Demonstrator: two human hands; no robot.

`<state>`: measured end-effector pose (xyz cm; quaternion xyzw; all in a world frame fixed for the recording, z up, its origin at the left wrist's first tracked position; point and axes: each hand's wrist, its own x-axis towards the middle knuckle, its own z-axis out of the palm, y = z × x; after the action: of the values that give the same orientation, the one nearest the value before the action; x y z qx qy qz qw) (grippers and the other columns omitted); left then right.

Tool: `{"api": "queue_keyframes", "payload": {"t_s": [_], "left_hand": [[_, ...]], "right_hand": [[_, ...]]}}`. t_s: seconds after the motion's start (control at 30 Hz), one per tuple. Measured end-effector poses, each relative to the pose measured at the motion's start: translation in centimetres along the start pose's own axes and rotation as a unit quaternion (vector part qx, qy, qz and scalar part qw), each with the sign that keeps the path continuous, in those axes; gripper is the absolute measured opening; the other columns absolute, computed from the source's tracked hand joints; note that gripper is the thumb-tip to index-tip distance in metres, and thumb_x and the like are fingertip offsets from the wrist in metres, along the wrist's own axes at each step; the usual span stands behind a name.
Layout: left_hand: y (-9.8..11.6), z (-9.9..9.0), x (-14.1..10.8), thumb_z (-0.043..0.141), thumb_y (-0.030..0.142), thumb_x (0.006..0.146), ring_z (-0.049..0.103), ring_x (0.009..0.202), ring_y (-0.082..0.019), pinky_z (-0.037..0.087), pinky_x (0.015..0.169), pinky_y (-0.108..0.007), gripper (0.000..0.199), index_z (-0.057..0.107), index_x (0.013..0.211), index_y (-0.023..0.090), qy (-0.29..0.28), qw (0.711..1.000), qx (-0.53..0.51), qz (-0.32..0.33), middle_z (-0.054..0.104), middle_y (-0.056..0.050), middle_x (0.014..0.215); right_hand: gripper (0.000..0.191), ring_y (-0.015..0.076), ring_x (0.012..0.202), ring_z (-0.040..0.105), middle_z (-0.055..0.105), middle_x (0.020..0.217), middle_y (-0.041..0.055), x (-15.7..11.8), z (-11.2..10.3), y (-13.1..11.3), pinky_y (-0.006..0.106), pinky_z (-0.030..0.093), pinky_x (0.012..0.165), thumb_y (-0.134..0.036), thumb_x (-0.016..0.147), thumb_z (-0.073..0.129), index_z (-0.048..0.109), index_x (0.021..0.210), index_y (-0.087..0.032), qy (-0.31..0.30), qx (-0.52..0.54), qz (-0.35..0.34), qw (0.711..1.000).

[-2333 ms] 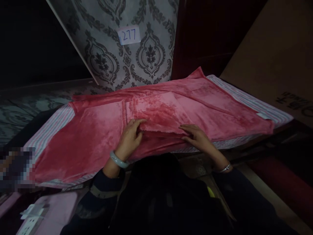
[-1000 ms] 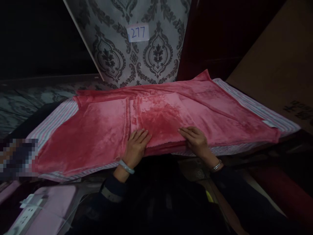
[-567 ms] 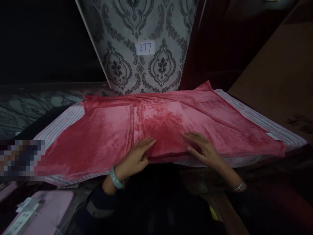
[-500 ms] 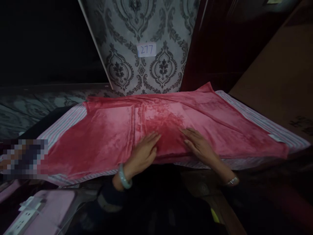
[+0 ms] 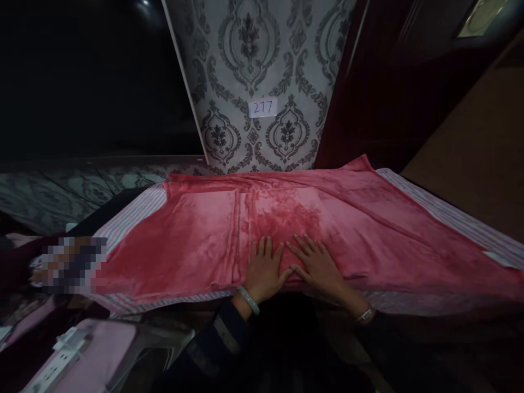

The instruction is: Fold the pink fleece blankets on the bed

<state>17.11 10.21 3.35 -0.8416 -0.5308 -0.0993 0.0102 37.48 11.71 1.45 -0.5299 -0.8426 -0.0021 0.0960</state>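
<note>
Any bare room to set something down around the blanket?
Striped cloth shows bare in two strips: left of the red blanket, and right, between blanket and brown panel. Crowded: blanket's middle, with left hand and right hand spread flat. Near-left corner is pixelated, can't tell.

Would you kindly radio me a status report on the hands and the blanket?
Left hand, right hand: open, palms down on pink blanket. Blanket layered near middle, spread over striped sheet. No obstruction visible around hands.
</note>
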Motion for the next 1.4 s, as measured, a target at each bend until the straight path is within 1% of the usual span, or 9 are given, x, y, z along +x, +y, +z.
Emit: {"api": "queue_keyframes", "payload": {"t_s": [0.17, 0.3, 0.5, 0.67, 0.87, 1.0, 1.13, 1.27, 1.4], "left_hand": [[-0.8, -1.7, -0.2, 0.055, 0.059, 0.094, 0.021, 0.156, -0.04, 0.022, 0.125, -0.061, 0.079, 0.038, 0.158, 0.016, -0.068, 0.995, -0.076, -0.001, 0.031, -0.021, 0.166], [-2.1, -4.6, 0.8, 0.051, 0.06, 0.095, 0.032, 0.153, -0.032, 0.028, 0.126, -0.051, 0.081, 0.033, 0.16, 0.015, -0.108, 0.972, -0.203, 0.044, 0.036, -0.017, 0.164], [-2.4, -8.3, 9.3, 0.042, 0.05, 0.099, 0.023, 0.157, -0.03, 0.022, 0.128, -0.046, 0.075, 0.03, 0.16, 0.008, -0.044, 0.981, -0.184, -0.044, 0.028, -0.019, 0.167], [-2.6, -5.3, 15.1, 0.037, 0.056, 0.1, 0.014, 0.159, -0.032, 0.019, 0.127, -0.056, 0.075, 0.028, 0.162, 0.014, -0.061, 0.987, -0.082, -0.125, 0.02, -0.018, 0.17], [-3.9, 0.7, 14.7, 0.034, 0.064, 0.098, 0.015, 0.158, -0.04, 0.013, 0.124, -0.066, 0.078, 0.03, 0.162, 0.02, -0.021, 0.989, 0.022, -0.148, 0.022, -0.019, 0.17], [-3.6, -0.2, 14.6, 0.035, 0.065, 0.096, 0.017, 0.157, -0.041, 0.016, 0.123, -0.066, 0.079, 0.029, 0.162, 0.022, -0.053, 0.985, 0.025, -0.161, 0.026, -0.019, 0.169], [-4.0, -3.3, 17.1, 0.044, 0.062, 0.093, 0.042, 0.146, -0.041, 0.032, 0.117, -0.063, 0.074, 0.046, 0.153, 0.019, -0.115, 0.982, -0.002, -0.151, 0.049, -0.021, 0.155], [-5.7, -4.5, 20.7, 0.033, 0.053, 0.1, 0.026, 0.156, -0.032, 0.015, 0.126, -0.061, 0.065, 0.041, 0.156, 0.022, -0.08, 0.992, -0.006, -0.1, 0.036, -0.011, 0.166], [-8.5, -2.3, 22.4, 0.029, 0.054, 0.101, 0.018, 0.158, -0.03, 0.008, 0.126, -0.064, 0.066, 0.036, 0.159, 0.024, -0.082, 0.991, 0.002, -0.105, 0.03, -0.008, 0.169]], "right_hand": [[0.072, 0.0326, 0.146, 0.042, 0.044, 0.159, 0.0104, 1.2, -3.5, 4.0, 0.052, 0.038, 0.118, -0.061, 0.095, 0.057, 0.045, 0.157, -0.026, -0.103, 0.163, -0.093, 0.977], [0.07, 0.0311, 0.139, 0.051, 0.05, 0.155, 0.0107, 3.2, -6.0, 7.4, 0.05, 0.04, 0.118, -0.055, 0.097, 0.053, 0.044, 0.157, -0.022, -0.049, 0.221, -0.037, 0.973], [0.074, 0.0304, 0.153, 0.03, 0.032, 0.165, 0.0137, 10.3, -7.9, 8.7, 0.047, 0.03, 0.124, -0.049, 0.099, 0.052, 0.033, 0.162, -0.016, -0.021, 0.108, 0.093, 0.99], [0.066, 0.0351, 0.154, 0.023, 0.025, 0.168, 0.0121, 13.7, -5.8, 6.9, 0.058, 0.032, 0.119, -0.053, 0.106, 0.032, 0.028, 0.164, -0.023, -0.001, 0.027, 0.21, 0.977], [0.064, 0.0373, 0.154, 0.021, 0.026, 0.168, 0.0126, 12.3, 0.0, 4.9, 0.064, 0.024, 0.119, -0.053, 0.104, 0.039, 0.037, 0.161, -0.024, 0.053, -0.058, 0.198, 0.977], [0.066, 0.0383, 0.154, 0.023, 0.026, 0.168, 0.0128, 12.7, -0.7, 6.1, 0.065, 0.025, 0.119, -0.054, 0.103, 0.044, 0.036, 0.161, -0.024, -0.002, -0.027, 0.193, 0.981], [0.061, 0.0338, 0.143, 0.045, 0.048, 0.156, 0.0144, 15.8, -4.5, 9.2, 0.047, 0.039, 0.115, -0.049, 0.1, 0.05, 0.049, 0.154, -0.019, -0.091, 0.061, 0.155, 0.982], [0.061, 0.0327, 0.143, 0.044, 0.046, 0.157, 0.0176, 19.3, -6.3, 10.7, 0.049, 0.039, 0.114, -0.043, 0.105, 0.032, 0.04, 0.158, -0.015, -0.026, 0.053, 0.175, 0.983], [0.058, 0.0349, 0.15, 0.032, 0.039, 0.161, 0.0155, 20.0, -3.2, 10.3, 0.064, 0.03, 0.116, -0.045, 0.105, 0.03, 0.044, 0.156, -0.019, 0.05, 0.0, 0.192, 0.98]]}}
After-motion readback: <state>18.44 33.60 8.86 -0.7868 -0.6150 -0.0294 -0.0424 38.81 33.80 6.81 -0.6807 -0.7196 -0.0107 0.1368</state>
